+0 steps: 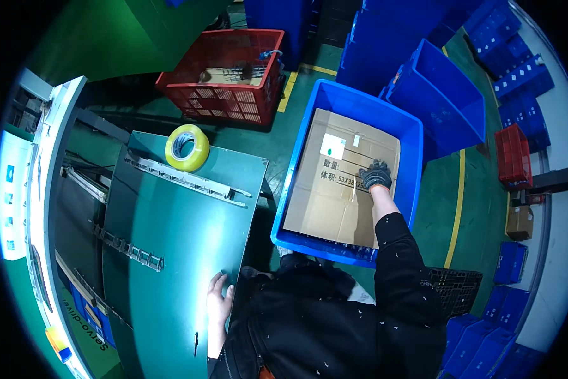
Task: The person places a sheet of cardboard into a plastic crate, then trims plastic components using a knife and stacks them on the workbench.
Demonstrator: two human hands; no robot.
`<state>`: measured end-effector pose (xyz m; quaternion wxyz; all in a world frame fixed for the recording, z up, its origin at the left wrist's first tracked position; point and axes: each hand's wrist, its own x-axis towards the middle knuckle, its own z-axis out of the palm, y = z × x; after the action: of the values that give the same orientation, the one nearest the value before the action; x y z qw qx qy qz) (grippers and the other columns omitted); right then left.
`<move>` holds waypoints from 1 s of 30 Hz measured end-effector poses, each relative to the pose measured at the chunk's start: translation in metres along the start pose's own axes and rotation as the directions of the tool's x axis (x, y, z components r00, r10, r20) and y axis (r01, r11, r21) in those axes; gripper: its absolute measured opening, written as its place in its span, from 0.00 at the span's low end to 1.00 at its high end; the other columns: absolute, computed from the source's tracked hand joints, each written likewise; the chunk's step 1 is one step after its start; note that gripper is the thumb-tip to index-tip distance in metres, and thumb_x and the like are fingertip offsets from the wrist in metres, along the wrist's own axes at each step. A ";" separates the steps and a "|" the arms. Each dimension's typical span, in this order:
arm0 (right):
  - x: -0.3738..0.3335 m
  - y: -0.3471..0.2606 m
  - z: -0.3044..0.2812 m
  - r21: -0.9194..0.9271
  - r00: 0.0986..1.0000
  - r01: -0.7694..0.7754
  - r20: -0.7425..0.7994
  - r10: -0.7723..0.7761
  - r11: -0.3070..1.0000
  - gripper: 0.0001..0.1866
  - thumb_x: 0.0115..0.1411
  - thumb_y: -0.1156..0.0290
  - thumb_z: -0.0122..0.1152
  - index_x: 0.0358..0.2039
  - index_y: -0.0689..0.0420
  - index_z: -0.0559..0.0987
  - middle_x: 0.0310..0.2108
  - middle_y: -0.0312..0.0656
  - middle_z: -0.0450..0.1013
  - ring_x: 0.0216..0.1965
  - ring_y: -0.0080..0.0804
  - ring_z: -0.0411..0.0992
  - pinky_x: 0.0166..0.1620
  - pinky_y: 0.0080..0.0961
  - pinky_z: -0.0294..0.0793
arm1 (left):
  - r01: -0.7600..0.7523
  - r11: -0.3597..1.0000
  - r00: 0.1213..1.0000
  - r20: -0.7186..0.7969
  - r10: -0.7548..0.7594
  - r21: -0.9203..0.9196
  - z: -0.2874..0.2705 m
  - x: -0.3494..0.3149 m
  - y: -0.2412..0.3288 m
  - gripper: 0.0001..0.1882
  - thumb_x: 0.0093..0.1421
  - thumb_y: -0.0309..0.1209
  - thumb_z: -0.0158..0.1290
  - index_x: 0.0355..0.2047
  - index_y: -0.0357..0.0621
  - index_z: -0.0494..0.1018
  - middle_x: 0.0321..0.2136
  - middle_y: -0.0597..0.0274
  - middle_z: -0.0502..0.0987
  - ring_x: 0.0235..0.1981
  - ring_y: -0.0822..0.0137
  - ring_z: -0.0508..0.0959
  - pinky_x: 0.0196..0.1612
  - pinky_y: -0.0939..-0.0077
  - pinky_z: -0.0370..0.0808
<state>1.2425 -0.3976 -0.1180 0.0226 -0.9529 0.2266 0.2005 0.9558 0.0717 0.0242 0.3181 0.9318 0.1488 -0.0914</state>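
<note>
My right hand (377, 175), in a dark glove, rests on a flat cardboard sheet (322, 202) with its fingers apart. The cardboard lies inside a blue plastic bin (341, 254) and hides most of what is under it. Bare and with its fingers stretched out, my left hand (219, 300) lies at the right edge of a green tabletop (189, 284). On that table are a long metal strip (183, 178), a shorter row of linked metal parts (130, 247), a roll of yellow tape (199, 149) and a thin dark tool (195, 344).
A red crate (227, 95) with some parts in it stands beyond the table. Another blue bin (445, 101) leans right behind the nearer one. Blue boxes (518, 114) and a small red crate (514, 155) line the right wall. A black slatted crate (458, 290) stands at lower right.
</note>
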 end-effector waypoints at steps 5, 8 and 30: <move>-0.071 -0.010 0.043 -0.017 0.969 -0.122 -0.219 0.115 0.992 0.36 0.55 0.44 0.41 0.60 0.49 0.54 0.62 0.46 0.46 0.62 0.46 0.44 0.57 0.55 0.47 | 0.048 0.999 0.999 -0.023 -0.048 0.025 0.000 -0.002 -0.012 0.17 0.50 0.29 0.53 0.42 0.41 0.71 0.47 0.52 0.69 0.48 0.52 0.69 0.51 0.65 0.66; -0.080 -0.002 0.065 -0.047 0.960 -0.154 -0.245 0.138 0.987 0.36 0.55 0.45 0.42 0.60 0.49 0.54 0.62 0.47 0.46 0.63 0.46 0.43 0.57 0.56 0.46 | 0.065 0.998 0.998 0.003 -0.065 0.010 0.001 -0.001 -0.017 0.16 0.50 0.28 0.53 0.41 0.40 0.71 0.47 0.51 0.69 0.48 0.52 0.69 0.51 0.65 0.65; -0.528 -0.247 0.046 0.518 -0.096 0.824 -0.272 -0.958 -0.230 0.10 0.51 0.71 0.54 0.35 0.57 0.76 0.36 0.48 0.72 0.39 0.44 0.70 0.44 0.35 0.69 | 0.122 0.986 0.962 -0.230 -0.145 -0.110 -0.060 -0.189 -0.172 0.17 0.55 0.36 0.48 0.44 0.43 0.69 0.47 0.54 0.68 0.49 0.56 0.68 0.51 0.67 0.65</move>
<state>0.9032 0.0528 0.0349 0.4576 -0.7162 -0.5040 0.1533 0.7248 0.1968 0.0236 0.3350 0.9077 0.2525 0.0062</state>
